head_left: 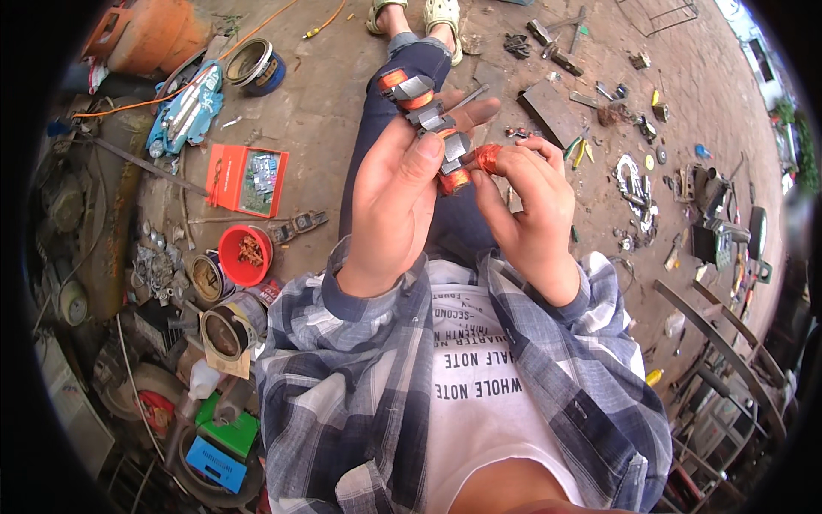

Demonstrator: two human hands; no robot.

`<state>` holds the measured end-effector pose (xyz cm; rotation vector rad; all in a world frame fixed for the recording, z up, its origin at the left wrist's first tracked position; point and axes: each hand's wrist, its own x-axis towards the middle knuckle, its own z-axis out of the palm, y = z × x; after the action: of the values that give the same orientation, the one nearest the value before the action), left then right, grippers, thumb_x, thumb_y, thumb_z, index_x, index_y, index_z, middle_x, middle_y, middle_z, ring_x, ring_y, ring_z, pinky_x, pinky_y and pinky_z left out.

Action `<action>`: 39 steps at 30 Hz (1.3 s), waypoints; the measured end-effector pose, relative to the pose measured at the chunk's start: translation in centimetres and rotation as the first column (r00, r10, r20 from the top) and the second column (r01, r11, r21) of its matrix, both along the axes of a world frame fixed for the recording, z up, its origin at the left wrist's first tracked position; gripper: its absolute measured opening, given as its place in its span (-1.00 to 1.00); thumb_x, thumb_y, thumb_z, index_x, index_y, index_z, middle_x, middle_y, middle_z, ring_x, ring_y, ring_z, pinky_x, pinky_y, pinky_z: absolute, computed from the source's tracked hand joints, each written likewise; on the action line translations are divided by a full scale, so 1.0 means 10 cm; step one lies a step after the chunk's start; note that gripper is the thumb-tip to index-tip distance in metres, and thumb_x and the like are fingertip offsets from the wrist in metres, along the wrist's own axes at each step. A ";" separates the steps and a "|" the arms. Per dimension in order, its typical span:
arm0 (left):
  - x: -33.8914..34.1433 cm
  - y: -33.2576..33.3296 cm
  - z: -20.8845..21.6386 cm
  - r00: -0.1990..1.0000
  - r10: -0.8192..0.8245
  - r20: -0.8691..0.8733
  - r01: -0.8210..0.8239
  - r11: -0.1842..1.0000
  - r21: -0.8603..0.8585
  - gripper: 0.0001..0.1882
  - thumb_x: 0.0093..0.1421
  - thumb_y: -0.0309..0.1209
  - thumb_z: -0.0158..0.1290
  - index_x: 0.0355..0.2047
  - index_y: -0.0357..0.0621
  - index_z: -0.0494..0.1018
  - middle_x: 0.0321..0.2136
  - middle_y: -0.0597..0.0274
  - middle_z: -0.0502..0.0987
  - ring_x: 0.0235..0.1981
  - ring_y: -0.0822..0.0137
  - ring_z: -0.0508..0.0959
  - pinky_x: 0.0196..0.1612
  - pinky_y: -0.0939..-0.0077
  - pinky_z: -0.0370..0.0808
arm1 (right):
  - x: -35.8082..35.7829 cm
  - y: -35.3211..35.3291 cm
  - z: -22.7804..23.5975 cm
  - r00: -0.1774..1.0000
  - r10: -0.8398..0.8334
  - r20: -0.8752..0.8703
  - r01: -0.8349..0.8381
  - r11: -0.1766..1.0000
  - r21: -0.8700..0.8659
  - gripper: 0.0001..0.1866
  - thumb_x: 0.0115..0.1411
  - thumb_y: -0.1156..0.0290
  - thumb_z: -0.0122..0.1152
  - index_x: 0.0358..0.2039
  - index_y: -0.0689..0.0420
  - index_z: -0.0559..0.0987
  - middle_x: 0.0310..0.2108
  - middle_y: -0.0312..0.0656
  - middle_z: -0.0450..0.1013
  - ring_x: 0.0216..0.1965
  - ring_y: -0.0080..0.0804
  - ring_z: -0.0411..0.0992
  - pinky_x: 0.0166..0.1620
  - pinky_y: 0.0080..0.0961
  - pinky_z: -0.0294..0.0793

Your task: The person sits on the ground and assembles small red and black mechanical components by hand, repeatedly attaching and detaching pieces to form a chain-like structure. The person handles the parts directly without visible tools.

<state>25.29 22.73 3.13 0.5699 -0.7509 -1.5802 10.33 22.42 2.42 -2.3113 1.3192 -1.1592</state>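
In front of me my left hand (387, 206) is closed around a motor core with copper windings (431, 120). This core is grey metal with orange coils at its upper and lower ends, and it slants from upper left to lower right. My left thumb presses on its lower half. Just to the right, my right hand (535, 201) pinches a small bundle of reddish copper wire (488, 158) between thumb and fingers, close beside the core's lower end. Whether that bundle joins the core's winding, I cannot tell.
On the left are an open red box (221, 176), a red bowl of copper scraps (245, 267), several cans (233, 327) and an orange gas cylinder (163, 38). Tools and metal parts (638, 193) litter the ground at right, with a curved metal frame (728, 343) nearer me.
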 end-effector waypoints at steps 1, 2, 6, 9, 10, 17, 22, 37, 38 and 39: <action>-0.01 0.01 0.01 1.000 0.002 -0.007 -0.002 1.000 0.018 -0.44 0.36 -0.22 -0.20 0.16 -0.49 0.10 0.13 -0.34 0.26 0.22 0.02 0.26 0.30 0.20 0.10 | 0.00 0.00 0.00 1.000 -0.002 -0.001 0.002 1.000 -0.015 -0.85 -0.04 0.57 0.28 -0.47 0.18 0.47 -0.47 -0.20 0.48 -0.41 -0.26 0.46 -0.08 -0.30 0.35; -0.01 0.01 0.01 1.000 0.006 -0.013 -0.006 0.999 0.036 -0.44 0.36 -0.22 -0.20 0.16 -0.49 0.10 0.13 -0.34 0.27 0.22 0.02 0.27 0.29 0.20 0.10 | -0.01 0.00 0.00 1.000 -0.006 0.025 0.006 1.000 0.005 -0.86 -0.04 0.58 0.27 -0.46 0.19 0.48 -0.47 -0.20 0.49 -0.41 -0.26 0.46 -0.09 -0.32 0.35; 0.03 -0.03 -0.05 0.998 0.066 -0.021 -0.065 0.997 0.039 -0.49 0.36 -0.26 -0.21 0.14 -0.46 0.14 0.10 -0.29 0.30 0.18 0.04 0.32 0.26 0.23 0.15 | -0.08 0.01 -0.02 0.977 -0.035 0.211 0.000 0.987 0.162 -0.87 -0.05 0.63 0.23 -0.43 0.20 0.53 -0.44 -0.20 0.51 -0.41 -0.26 0.46 -0.14 -0.38 0.36; 0.05 -0.04 -0.07 0.990 0.106 -0.097 -0.100 0.993 0.065 -0.58 0.37 -0.35 -0.20 0.11 -0.42 0.18 0.06 -0.25 0.35 0.13 0.10 0.37 0.20 0.30 0.22 | -0.11 0.05 0.03 0.902 -0.095 0.420 -0.073 0.928 0.367 -0.93 0.05 0.63 0.17 -0.40 0.24 0.56 -0.39 -0.19 0.54 -0.35 -0.42 0.47 -0.16 -0.50 0.39; 0.06 -0.05 -0.08 0.989 0.113 -0.095 -0.107 0.992 0.073 -0.58 0.37 -0.34 -0.21 0.11 -0.42 0.18 0.06 -0.25 0.35 0.13 0.10 0.37 0.20 0.30 0.22 | -0.11 0.07 0.06 0.848 -0.149 0.508 -0.113 0.886 0.449 -0.95 0.08 0.61 0.16 -0.41 0.25 0.55 -0.38 -0.19 0.55 -0.33 -0.46 0.46 -0.15 -0.52 0.39; 0.11 -0.02 -0.07 0.990 0.102 0.099 -0.113 0.987 0.110 -0.53 0.29 -0.39 -0.08 0.12 -0.47 0.18 0.04 -0.20 0.38 -0.01 0.20 0.46 0.12 0.37 0.32 | -0.24 0.05 0.07 0.681 -0.218 0.699 -0.295 0.792 0.535 -0.87 0.23 0.52 0.10 -0.28 0.33 0.53 -0.27 -0.12 0.53 -0.27 -0.53 0.46 -0.12 -0.60 0.44; 0.03 0.02 -0.11 0.987 0.014 0.163 -0.038 0.988 0.150 -0.50 0.14 -0.58 0.10 0.08 -0.40 0.23 -0.06 -0.06 0.46 -0.14 0.42 0.49 -0.04 0.55 0.41 | -0.21 0.04 0.08 0.682 -0.209 0.701 -0.262 0.825 0.501 -0.88 0.24 0.54 0.08 -0.29 0.33 0.53 -0.26 -0.12 0.53 -0.28 -0.53 0.46 -0.13 -0.60 0.44; -0.09 0.01 -0.03 0.961 -0.079 0.265 0.025 0.979 0.202 -0.57 0.07 -0.58 0.20 -0.06 -0.36 0.33 -0.35 0.17 0.58 -0.26 0.45 0.56 -0.08 0.57 0.45 | -0.19 0.00 -0.06 0.852 -0.092 0.515 -0.022 0.977 0.211 -0.93 0.08 0.63 0.14 -0.42 0.21 0.56 -0.38 -0.22 0.55 -0.33 -0.42 0.45 -0.08 -0.42 0.27; -0.10 0.01 -0.04 0.957 -0.093 0.276 0.038 0.979 0.200 -0.58 0.07 -0.58 0.20 -0.06 -0.36 0.34 -0.35 0.18 0.58 -0.26 0.45 0.56 -0.09 0.58 0.45 | -0.20 -0.01 -0.07 0.854 -0.082 0.513 -0.025 0.980 0.200 -0.93 0.08 0.62 0.14 -0.42 0.21 0.56 -0.38 -0.22 0.55 -0.33 -0.42 0.45 -0.08 -0.42 0.27; -0.10 0.01 -0.06 0.952 -0.107 0.287 0.050 0.979 0.199 -0.58 0.07 -0.58 0.20 -0.07 -0.36 0.34 -0.35 0.19 0.58 -0.27 0.45 0.56 -0.09 0.58 0.45 | -0.21 -0.02 -0.07 0.857 -0.073 0.511 -0.028 0.982 0.188 -0.93 0.08 0.62 0.14 -0.41 0.21 0.56 -0.38 -0.22 0.55 -0.33 -0.42 0.45 -0.08 -0.42 0.27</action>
<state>24.29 22.82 2.52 0.9427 -0.8601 -1.6715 8.28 22.26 1.70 -1.6822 1.1852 -1.4565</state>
